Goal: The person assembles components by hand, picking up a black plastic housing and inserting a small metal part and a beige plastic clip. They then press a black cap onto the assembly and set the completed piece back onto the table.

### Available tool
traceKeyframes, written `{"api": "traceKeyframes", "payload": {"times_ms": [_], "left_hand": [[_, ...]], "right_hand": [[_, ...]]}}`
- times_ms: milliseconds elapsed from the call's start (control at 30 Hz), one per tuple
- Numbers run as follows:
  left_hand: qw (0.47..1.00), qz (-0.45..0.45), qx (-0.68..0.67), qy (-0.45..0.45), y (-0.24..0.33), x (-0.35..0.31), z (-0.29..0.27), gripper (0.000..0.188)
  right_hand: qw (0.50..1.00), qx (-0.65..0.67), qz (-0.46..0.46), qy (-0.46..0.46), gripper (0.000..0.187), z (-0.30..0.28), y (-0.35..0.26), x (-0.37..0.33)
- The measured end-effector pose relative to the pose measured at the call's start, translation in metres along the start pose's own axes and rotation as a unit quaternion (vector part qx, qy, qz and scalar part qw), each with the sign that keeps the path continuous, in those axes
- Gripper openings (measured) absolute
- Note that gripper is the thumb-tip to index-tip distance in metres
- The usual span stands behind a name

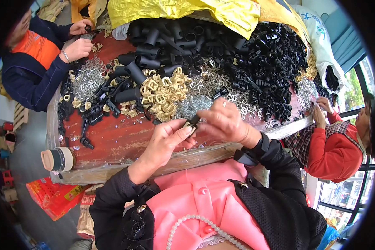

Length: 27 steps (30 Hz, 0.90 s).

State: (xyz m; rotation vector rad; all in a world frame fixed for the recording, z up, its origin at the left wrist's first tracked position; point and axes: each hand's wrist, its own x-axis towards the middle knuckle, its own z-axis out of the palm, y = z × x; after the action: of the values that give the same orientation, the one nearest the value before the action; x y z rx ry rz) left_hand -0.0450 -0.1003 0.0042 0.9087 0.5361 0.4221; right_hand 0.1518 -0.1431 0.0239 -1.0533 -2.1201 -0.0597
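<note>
My left hand (164, 143) pinches a small black plastic part (191, 123) with a beige piece on it, above the near edge of the red worktable. Close against its upper end, my right hand (227, 123) has its fingers curled together; they are slightly blurred, and whatever is between them is hidden. Just beyond my hands lie a heap of small silvery metal pieces (193, 107) and a pile of beige plastic clips (162, 93). Bent metal hooks (208, 81) lie behind these.
Black tubes (148, 62) and a large mound of small black parts (266, 71) cover the far side. A beige-lidded container (64, 159) stands at the near left corner. Co-workers handle pieces at left (33, 54) and right (333, 146). Yellow sheeting (183, 10) drapes the back.
</note>
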Motion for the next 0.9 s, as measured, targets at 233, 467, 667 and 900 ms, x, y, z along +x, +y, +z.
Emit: {"api": "traceKeyframes", "payload": {"times_ms": [233,467,667,900], "left_hand": [[0.999,0.029,0.038,0.009,-0.001,0.004,-0.019,0.027],[0.999,0.019,0.023,0.02,0.003,0.002,-0.023,0.025],[1.0,0.006,0.009,0.024,0.002,0.0,-0.025,0.022],[1.0,-0.002,-0.007,0.024,0.0,0.0,-0.025,0.024]], "right_hand": [[0.924,-0.293,0.236,-0.072,0.015,-0.004,0.139,0.009],[0.869,-0.314,0.354,-0.146,0.023,0.014,0.188,0.008],[0.859,-0.392,0.314,-0.102,0.028,0.017,0.18,0.01],[0.82,-0.434,0.306,-0.212,0.042,0.026,0.191,0.033]]}}
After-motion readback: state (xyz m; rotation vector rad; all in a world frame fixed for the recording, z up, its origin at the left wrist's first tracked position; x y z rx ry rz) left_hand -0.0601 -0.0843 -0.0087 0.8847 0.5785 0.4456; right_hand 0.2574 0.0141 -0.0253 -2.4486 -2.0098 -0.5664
